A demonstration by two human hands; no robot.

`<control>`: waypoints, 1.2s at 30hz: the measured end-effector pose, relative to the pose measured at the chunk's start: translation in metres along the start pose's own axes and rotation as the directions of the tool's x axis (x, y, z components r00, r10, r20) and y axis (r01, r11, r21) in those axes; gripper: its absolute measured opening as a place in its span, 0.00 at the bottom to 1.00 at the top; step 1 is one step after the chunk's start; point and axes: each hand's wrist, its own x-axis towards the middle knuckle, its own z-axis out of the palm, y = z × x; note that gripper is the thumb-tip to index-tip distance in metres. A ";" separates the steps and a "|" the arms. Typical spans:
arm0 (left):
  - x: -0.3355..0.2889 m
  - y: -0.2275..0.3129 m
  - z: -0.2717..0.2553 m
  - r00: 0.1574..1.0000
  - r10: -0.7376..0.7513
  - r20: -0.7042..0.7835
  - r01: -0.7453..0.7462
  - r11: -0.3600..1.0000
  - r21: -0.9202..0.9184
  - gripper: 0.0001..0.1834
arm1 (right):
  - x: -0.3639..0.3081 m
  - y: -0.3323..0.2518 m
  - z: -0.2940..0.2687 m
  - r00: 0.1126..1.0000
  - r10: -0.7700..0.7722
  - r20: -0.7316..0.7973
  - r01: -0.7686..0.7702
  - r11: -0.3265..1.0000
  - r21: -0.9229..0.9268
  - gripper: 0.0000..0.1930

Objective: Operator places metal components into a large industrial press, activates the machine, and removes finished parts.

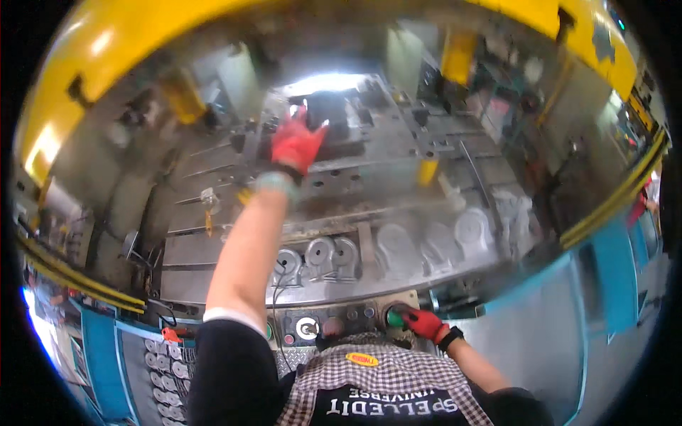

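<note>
My left hand [295, 148], in a red glove, reaches far forward over the dark metal die [334, 145] of a press. Its thumb and fingers look spread, though motion smears them, and I make out nothing held. Down at the control panel [348, 321], my right hand [425, 324], gloved in red and black, lies with its fingers stretched over a green push button [395, 317]. Between the die and the panel, on the press bed, rest several grey metal parts: some with round dark centres [321, 251], others flat and rounded [472, 231].
The yellow press frame [213, 42] arches overhead. A yellow post [428, 170] stands on the bed right of the die. Yellow bars [614, 188] flank both sides. At lower left, a bin holds stacked metal parts [165, 380]. A grey and blue surface [529, 323] lies at right.
</note>
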 end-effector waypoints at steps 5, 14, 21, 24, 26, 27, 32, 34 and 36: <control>0.075 0.021 0.061 0.842 -0.299 0.448 0.212 0.949 0.234 0.54 | 0.002 0.011 -0.003 0.963 0.025 -0.267 0.167 0.723 0.670 0.20; 0.087 0.002 0.034 0.971 0.016 0.240 0.067 0.940 -0.335 0.31 | 0.059 -0.039 -0.031 0.959 0.015 -0.282 0.283 -0.060 0.957 0.33; -0.039 -0.089 -0.066 0.902 0.405 0.150 -0.004 0.356 -0.935 0.27 | 0.068 0.009 -0.045 0.751 -0.253 -0.610 0.108 0.958 -0.264 0.28; -0.152 -0.151 -0.089 0.944 0.104 0.314 0.254 0.380 -0.890 0.27 | 0.065 -0.046 -0.058 0.700 -0.226 -0.677 -0.045 0.933 -0.358 0.34; -0.216 -0.192 -0.086 0.925 0.047 0.376 0.310 0.475 -0.824 0.26 | 0.082 -0.064 -0.062 0.713 -0.273 -0.646 -0.058 0.895 -0.442 0.37; -0.231 -0.180 -0.083 0.881 -0.032 0.472 0.456 0.322 -0.830 0.24 | 0.093 -0.068 -0.060 0.740 -0.242 -0.627 -0.108 0.878 -0.466 0.38; -0.269 -0.138 -0.035 0.801 -0.332 0.499 0.599 0.417 -0.684 0.24 | 0.156 -0.026 -0.046 0.776 -0.216 -0.593 -0.286 0.717 -0.635 0.43; -0.309 -0.183 0.010 0.929 -0.302 0.214 0.370 0.793 -0.483 0.29 | 0.149 -0.068 -0.042 0.818 -0.154 -0.555 -0.274 0.744 -0.609 0.43; -0.292 -0.141 0.009 0.928 -0.270 0.257 0.314 0.938 -0.148 0.38 | 0.143 -0.078 -0.053 0.823 -0.045 -0.566 -0.335 0.766 -0.548 0.44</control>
